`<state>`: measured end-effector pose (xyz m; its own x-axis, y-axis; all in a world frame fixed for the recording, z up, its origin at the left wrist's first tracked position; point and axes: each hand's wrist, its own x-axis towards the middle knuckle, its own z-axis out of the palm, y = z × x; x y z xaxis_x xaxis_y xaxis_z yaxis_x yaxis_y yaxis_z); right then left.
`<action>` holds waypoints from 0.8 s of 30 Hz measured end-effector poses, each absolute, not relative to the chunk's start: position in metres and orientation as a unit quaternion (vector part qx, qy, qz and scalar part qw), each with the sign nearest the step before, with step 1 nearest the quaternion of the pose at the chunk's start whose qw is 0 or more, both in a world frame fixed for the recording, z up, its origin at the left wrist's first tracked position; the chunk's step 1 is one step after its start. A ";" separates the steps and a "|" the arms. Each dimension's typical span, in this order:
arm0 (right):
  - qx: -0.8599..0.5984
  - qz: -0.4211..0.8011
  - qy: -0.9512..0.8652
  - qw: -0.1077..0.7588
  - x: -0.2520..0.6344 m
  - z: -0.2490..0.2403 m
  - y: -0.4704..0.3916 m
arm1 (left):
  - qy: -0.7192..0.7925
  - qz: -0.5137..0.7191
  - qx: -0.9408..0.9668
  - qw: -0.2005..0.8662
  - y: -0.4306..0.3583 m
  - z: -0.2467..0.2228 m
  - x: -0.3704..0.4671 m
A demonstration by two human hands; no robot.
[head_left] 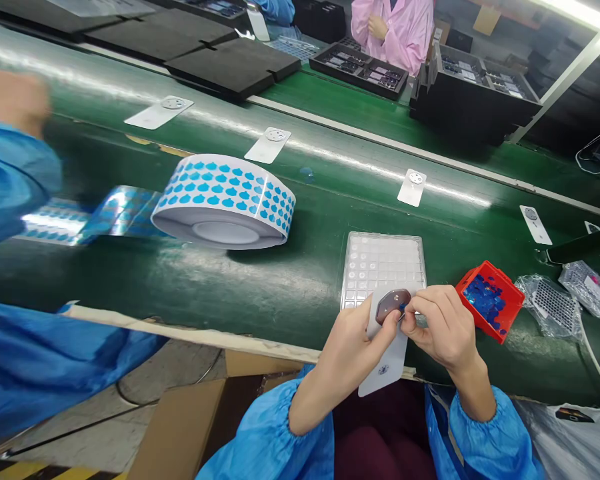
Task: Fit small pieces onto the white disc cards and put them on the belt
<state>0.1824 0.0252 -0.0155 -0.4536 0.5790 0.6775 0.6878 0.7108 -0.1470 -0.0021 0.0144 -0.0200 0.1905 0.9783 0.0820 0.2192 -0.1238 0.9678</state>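
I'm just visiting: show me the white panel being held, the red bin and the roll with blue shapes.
White panel (393, 353), head view: its lower flat face.
Red bin (514, 305), head view: its right-hand wall.
Roll (221, 191), head view: its patterned outer band.

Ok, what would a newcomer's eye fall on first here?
Probably the big blue-spotted roll, left of centre on the green bench. Then the red box of blue bits at right, and the white card in the left hand, low centre.
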 end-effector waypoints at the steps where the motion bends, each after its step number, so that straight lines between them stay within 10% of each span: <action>1: -0.379 -0.065 -0.845 0.371 0.181 -0.016 0.024 | 0.483 0.418 0.622 0.453 0.015 -0.020 -0.002; 18: -0.528 0.297 -0.638 0.476 0.154 -0.016 0.000 | 0.452 0.419 0.645 0.452 0.011 -0.023 -0.001; 24: -0.648 0.144 -0.531 0.526 0.218 -0.016 0.000 | 0.520 0.404 0.557 0.507 0.014 -0.030 -0.013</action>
